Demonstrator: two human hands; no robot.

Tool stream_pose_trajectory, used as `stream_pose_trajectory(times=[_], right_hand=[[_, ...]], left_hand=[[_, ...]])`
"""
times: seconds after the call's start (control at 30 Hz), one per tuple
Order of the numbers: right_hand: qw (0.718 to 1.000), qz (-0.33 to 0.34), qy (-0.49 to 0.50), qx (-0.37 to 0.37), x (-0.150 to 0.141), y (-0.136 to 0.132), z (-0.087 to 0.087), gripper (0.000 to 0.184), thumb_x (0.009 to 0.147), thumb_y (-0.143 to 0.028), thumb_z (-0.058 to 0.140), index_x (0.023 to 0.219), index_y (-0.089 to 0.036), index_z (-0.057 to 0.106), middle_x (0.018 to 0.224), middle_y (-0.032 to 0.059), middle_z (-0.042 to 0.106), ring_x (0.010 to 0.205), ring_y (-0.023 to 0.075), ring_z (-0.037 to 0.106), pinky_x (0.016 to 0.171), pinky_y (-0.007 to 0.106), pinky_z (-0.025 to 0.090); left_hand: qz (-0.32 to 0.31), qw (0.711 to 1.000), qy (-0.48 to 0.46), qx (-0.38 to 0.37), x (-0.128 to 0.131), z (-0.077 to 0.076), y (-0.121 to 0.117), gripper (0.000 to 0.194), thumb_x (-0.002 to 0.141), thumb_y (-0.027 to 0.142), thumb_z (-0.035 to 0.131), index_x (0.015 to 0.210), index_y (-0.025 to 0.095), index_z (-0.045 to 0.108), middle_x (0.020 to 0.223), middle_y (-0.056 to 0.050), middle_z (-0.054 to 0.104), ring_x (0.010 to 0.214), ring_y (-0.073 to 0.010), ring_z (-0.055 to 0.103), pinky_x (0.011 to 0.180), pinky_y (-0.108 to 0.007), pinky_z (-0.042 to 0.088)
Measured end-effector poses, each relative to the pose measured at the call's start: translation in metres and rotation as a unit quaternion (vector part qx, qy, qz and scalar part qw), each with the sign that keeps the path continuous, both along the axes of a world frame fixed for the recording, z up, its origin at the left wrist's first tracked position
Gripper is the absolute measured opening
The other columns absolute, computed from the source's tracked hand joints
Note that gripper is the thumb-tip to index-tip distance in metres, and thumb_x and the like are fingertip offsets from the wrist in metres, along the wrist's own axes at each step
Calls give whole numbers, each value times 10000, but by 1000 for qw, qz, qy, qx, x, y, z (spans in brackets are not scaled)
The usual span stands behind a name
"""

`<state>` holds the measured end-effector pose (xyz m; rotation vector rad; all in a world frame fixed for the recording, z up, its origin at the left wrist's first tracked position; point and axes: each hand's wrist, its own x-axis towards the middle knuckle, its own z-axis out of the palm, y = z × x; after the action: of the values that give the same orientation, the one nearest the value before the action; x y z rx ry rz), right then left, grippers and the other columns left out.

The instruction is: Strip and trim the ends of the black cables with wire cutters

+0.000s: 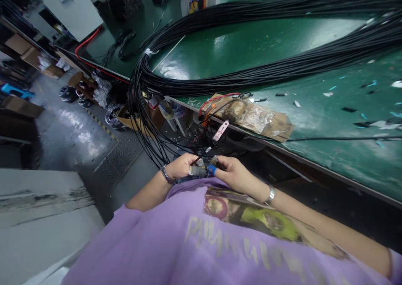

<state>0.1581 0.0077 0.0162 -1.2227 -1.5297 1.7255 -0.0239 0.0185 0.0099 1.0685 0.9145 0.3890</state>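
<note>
Close in front of my body, my left hand (pixel 184 166) is closed around a thin black cable (pixel 197 159), a short stretch of which sticks out above the thumb. Grey tape wraps some of its fingers. Fingertips almost meeting the left ones, my right hand (pixel 234 172) is closed in a pinch, with blue tape on the thumb and grey tape on a finger. What lies between its fingertips is hidden. Beyond the hands, a large bundle of black cables (pixel 194 86) lies looped on the green table (pixel 201 54), its loose ends hanging over the edge near my left hand.
A soiled wooden board (pixel 278 125) with a soldering setup-like clutter of wires lies at the table edge. A white power strip (pixel 220 130) hangs below it. Cable scraps (pixel 349 109) dot the table at right. A white box-like surface (pixel 40 209) stands at left.
</note>
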Motion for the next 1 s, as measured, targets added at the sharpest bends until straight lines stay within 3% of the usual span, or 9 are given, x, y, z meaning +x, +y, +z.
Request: stream_pose_trajectory(times=[0.23, 0.47, 0.67, 0.8, 1.0], right_hand=[[987, -110, 73, -94, 10, 4, -5, 491, 611, -656, 654, 637, -195, 488, 506, -59, 426, 442, 65, 279, 422, 226, 222], [980, -130, 122, -86, 13, 29, 1, 594, 610, -775, 564, 619, -182, 541, 443, -68, 334, 399, 58, 224, 374, 213, 144], [959, -181, 189, -105, 2, 52, 4, 519, 520, -646, 739, 587, -174, 534, 518, -55, 402, 436, 51, 296, 361, 177, 213], [941, -204, 236, -135, -1, 52, 2, 488, 534, -592, 762, 593, -177, 511, 538, -59, 401, 439, 47, 316, 349, 162, 226], [923, -245, 271, -118, -5, 48, 2, 459, 544, -513, 800, 583, -175, 492, 522, -68, 380, 449, 40, 313, 365, 145, 257]], left_hand=[[25, 999, -3, 45, -2, 0, 8, 512, 428, 522, 819, 551, 99, 558, 514, 25, 517, 491, -56, 421, 508, -194, 370], [84, 993, -31, 72, -6, 6, 31, 533, 433, 557, 801, 539, 123, 509, 371, 82, 372, 309, -11, 248, 330, -178, 156], [121, 987, -92, 48, 3, 1, 50, 494, 449, 526, 788, 566, 131, 514, 356, 72, 397, 273, -18, 237, 304, -183, 120], [121, 987, -104, 34, 7, -8, 57, 454, 471, 480, 783, 593, 129, 522, 372, 69, 420, 278, -17, 253, 314, -176, 122], [99, 988, -117, 28, 9, -12, 62, 407, 506, 435, 769, 625, 115, 547, 400, 58, 440, 301, -14, 258, 331, -173, 118]])
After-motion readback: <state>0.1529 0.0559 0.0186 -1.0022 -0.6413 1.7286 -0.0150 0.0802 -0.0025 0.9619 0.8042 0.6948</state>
